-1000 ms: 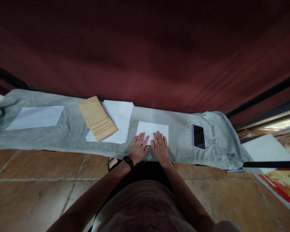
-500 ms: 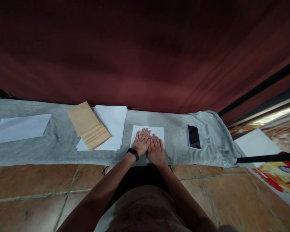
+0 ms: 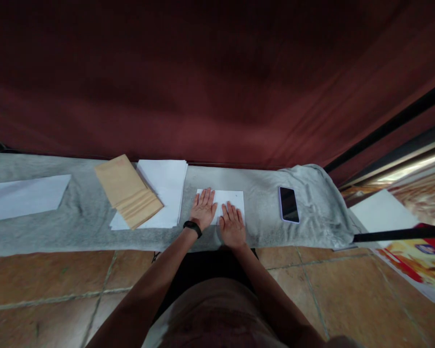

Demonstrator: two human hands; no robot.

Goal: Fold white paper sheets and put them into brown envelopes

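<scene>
Containers: brown kraft envelopes (image 3: 125, 188) lie fanned in a slanting pile, partly over a stack of white paper (image 3: 166, 183). Their contents, if any, cannot be determined from this view.

Work position: a small white sheet (image 3: 223, 197) lies flat on the table (image 3: 263, 227), directly before the person, to the right of the paper stack. The left hand (image 3: 203, 210) rests palm down over the sheet's left part; its grip is fully open, fingers extended, with hold of nothing. A black wristband (image 3: 193, 227) is worn on that wrist. The right hand (image 3: 232, 228) rests palm down over the sheet's lower right part, its grip likewise flat and with hold of nothing. The two hands are slightly apart, with white paper visible between them.

Surface: the table is long, narrow and draped in grey cloth, wrinkled at its right end. A smartphone (image 3: 289, 205), dark screen up and pale purple at the edges, lies right of the hands. A separate white paper (image 3: 29, 195) lies at far left.

Room: dark red fabric (image 3: 203, 106) stands behind the table; brown tiled flooring (image 3: 47, 273) lies below. At right, a black bar (image 3: 402, 234) crosses in front of a white panel (image 3: 382, 212) and a red-and-yellow printed sheet (image 3: 426, 263).
</scene>
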